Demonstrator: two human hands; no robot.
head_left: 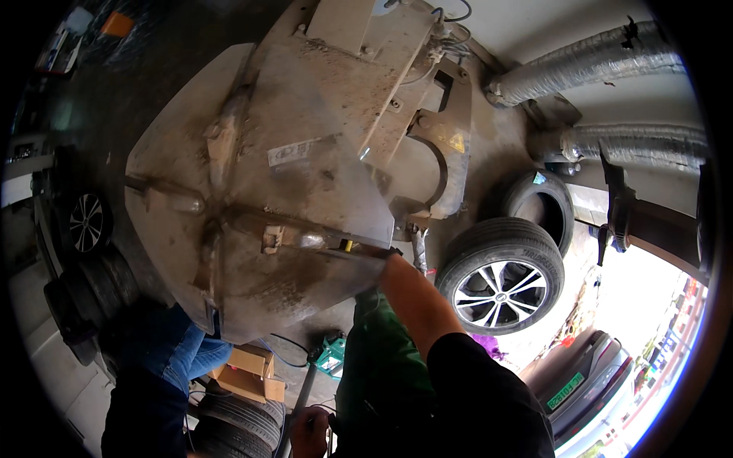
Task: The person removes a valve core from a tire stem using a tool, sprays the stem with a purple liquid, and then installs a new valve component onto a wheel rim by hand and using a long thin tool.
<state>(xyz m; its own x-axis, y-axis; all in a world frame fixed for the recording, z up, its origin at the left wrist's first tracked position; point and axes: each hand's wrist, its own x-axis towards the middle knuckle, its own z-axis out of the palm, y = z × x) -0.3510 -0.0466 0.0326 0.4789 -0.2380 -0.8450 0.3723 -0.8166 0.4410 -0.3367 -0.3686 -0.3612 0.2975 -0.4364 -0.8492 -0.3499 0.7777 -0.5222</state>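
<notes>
My right hand (393,263) is at the lower right edge of the dusty octagonal metal turntable (305,191), beside a slotted channel with a small yellow part (347,245). My bare forearm hides most of that hand, and its fingers are unclear. Below, my left hand (309,427) has curled fingers beside a dark bar and thin cord, low in the picture; what it holds is unclear. The turntable belongs to a larger grey machine (450,122) with a curved cutout.
An alloy wheel (500,298) and tyre (553,191) stand right, below silver ducts (580,61). Another person's jeans (164,343) show lower left, near a cardboard box (252,370), stacked tyres (237,420) and a teal tool (332,355). A car (580,374) is outside at right.
</notes>
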